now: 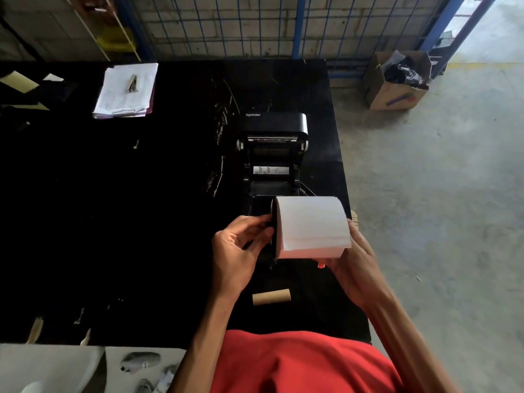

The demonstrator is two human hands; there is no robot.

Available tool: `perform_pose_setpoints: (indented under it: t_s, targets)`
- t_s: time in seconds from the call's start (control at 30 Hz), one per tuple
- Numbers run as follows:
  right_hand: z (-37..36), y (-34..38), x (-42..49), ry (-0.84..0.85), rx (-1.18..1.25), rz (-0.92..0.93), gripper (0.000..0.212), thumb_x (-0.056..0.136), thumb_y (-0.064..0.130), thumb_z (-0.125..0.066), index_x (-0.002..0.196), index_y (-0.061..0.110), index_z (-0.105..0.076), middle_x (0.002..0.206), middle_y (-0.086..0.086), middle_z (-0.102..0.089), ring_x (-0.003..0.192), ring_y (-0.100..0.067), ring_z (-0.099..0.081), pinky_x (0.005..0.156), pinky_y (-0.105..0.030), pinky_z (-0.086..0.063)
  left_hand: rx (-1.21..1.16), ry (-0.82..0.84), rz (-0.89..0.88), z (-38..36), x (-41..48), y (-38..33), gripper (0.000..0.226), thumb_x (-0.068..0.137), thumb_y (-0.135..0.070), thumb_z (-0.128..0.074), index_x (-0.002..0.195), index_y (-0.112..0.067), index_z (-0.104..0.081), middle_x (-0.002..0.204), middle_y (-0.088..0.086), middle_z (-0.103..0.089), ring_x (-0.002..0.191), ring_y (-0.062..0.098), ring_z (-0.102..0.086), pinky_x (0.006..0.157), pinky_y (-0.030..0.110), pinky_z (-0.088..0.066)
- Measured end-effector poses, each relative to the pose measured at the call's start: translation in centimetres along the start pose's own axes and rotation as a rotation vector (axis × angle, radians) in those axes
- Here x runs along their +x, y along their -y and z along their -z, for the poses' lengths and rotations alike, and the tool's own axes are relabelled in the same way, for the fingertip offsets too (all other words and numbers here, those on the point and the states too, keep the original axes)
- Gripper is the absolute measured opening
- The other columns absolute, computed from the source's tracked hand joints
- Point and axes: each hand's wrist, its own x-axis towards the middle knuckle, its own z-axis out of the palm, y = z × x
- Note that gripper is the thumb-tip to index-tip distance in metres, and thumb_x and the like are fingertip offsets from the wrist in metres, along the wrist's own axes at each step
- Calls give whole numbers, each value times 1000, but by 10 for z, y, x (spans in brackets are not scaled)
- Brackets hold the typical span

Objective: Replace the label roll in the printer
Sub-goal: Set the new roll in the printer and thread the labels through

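Note:
A black Xprinter label printer [273, 154] stands open on the black table [127, 208], its lid tipped back. Just in front of it I hold a full white label roll [312, 226] above the table. My right hand [354, 259] cups the roll from its right end and underneath. My left hand [241, 248] pinches a black spindle piece [272, 225] at the roll's left end. An empty brown cardboard core [271, 296] lies on the table near my body.
A clipboard with papers [126, 90] lies at the back left. The table's right edge runs just right of the printer, with concrete floor beyond. A cardboard box [395, 80] sits on the floor. A blue wire-mesh fence [255, 24] lines the back.

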Motion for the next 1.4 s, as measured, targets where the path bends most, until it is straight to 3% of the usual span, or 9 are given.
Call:
perform_pose_setpoints:
  t_s: [0.23, 0.4, 0.57, 0.63, 0.7, 0.83, 1.03, 1.23, 1.4]
  targets:
    - [-4, -1, 4, 29, -73, 49, 23, 109, 17, -38, 123, 7, -54, 108, -9, -71, 87, -21, -72, 59, -28, -60, -65, -62, 167, 6, 1, 3, 16, 71, -24, -81, 84, -14, -79, 76, 5, -79, 65, 11, -73, 62, 17, -55]
    - [-8, 2, 20, 81, -217, 126, 26, 106, 29, -44, 121, 8, -49, 108, -11, -63, 96, -27, -61, 72, -41, -57, -117, -64, 210, 17, 15, -3, 11, 77, 1, -77, 85, -7, -79, 83, 12, -79, 76, 23, -76, 70, 24, -59]
    - [-7, 5, 46, 163, -430, 290, 21, 109, 23, -42, 116, 5, -50, 105, 3, -66, 88, -7, -60, 68, -23, -54, -105, -96, 192, 22, 29, 3, 20, 76, 17, -70, 92, 5, -74, 80, 5, -79, 77, 17, -77, 70, 22, -59]
    - [-4, 1, 56, 139, -541, 350, 20, 109, 20, -43, 118, 7, -55, 123, -5, -68, 104, -10, -63, 79, -24, -53, -84, -125, 199, 22, 34, 10, 23, 76, 18, -69, 90, 0, -74, 78, 2, -79, 77, 14, -77, 71, 20, -59]
    - [1, -3, 64, 102, -630, 378, 19, 108, 23, -46, 118, 14, -59, 116, -9, -68, 100, -14, -64, 78, -25, -52, -40, -138, 192, 21, 37, 19, 28, 76, 20, -68, 88, -5, -75, 78, 0, -79, 78, 12, -76, 71, 18, -58]
    - [11, -11, 76, 52, -705, 367, 12, 106, 20, -50, 111, 18, -60, 95, -11, -64, 81, -12, -60, 65, -23, -49, 8, -116, 180, 25, 49, 35, 19, 77, 9, -75, 89, -6, -76, 83, 1, -80, 82, 14, -77, 73, 18, -58]
    - [24, -11, 97, 86, -711, 251, 17, 99, 24, -62, 112, 15, -70, 105, -3, -75, 97, -22, -73, 83, -30, -60, 77, -50, 200, 39, 79, 48, 25, 69, -23, -84, 90, -9, -79, 88, 4, -80, 85, 19, -77, 78, 23, -60]
    - [32, -7, 140, 95, -763, 169, 20, 91, 20, -73, 110, 13, -73, 103, -10, -76, 101, -33, -73, 93, -41, -59, 207, 2, 192, 45, 128, 61, 12, 77, -10, -83, 89, -11, -80, 86, 0, -80, 83, 17, -77, 77, 23, -59]
    - [34, -7, 182, 78, -832, 137, 15, 88, 13, -76, 103, 15, -74, 94, -9, -76, 86, -16, -72, 80, -27, -58, 280, 40, 230, 48, 170, 79, 18, 75, -8, -84, 91, -3, -78, 84, -6, -79, 83, 8, -76, 76, 15, -55]
